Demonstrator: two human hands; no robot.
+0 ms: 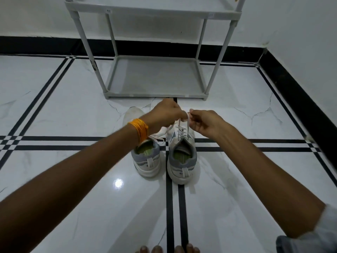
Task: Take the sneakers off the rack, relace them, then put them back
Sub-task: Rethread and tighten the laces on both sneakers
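Note:
Two white and grey sneakers stand side by side on the tiled floor, heels toward me. The left sneaker (147, 159) is partly hidden under my left forearm, and its loose lace lies across its tongue. The right sneaker (182, 157) has its white lace (179, 126) pulled up above the eyelets. My left hand (164, 114) pinches one lace end and my right hand (206, 123) pinches the other, both just above the right sneaker's toe half. An orange band is on my left wrist.
A grey shoe rack (155, 95) stands against the white wall just beyond the sneakers, its shelves bare. A black skirting runs along the walls, with a corner at the right. My toes (167, 249) show at the bottom edge.

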